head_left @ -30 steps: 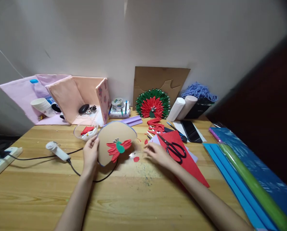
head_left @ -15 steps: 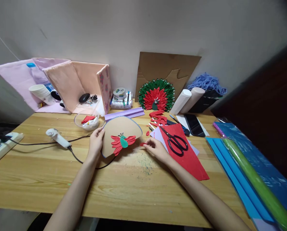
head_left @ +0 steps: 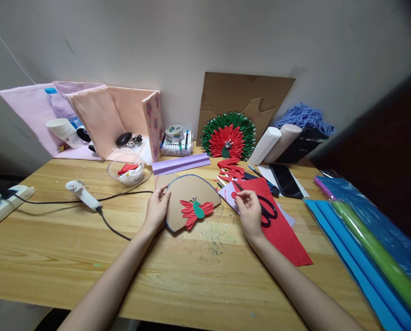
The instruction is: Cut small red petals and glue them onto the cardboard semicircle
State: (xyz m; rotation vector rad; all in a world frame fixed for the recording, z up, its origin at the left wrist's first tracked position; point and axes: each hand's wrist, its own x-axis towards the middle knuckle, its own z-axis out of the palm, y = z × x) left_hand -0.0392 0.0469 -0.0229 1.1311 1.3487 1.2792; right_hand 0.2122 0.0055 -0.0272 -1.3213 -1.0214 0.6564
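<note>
The fingers of the left hand [head_left: 157, 208] grip the left edge of a fan-shaped tan cardboard piece with a blue-outlined rim [head_left: 178, 195], thumb on its face. The fingers of the right hand [head_left: 250, 214] are pinched together on a small red piece [head_left: 233, 195], just above a pale lilac sheet. The cardboard is tilted towards the person, between the hands and over the pale wooden surface [head_left: 178, 280]; whether its lower edge touches down, I cannot tell. It looks light and fairly stiff, so one hand at the bare left margin should steady it. The pleated red petals [head_left: 190, 214] around the flat green bird-shaped body [head_left: 198, 210] seem soft and easily crushed, better left unpressed. The small red piece looks thin and flimsy, best taken by its edge. Beside the right hand, black-handled scissors [head_left: 272, 210] lie on a red sheet [head_left: 284, 241].
</note>
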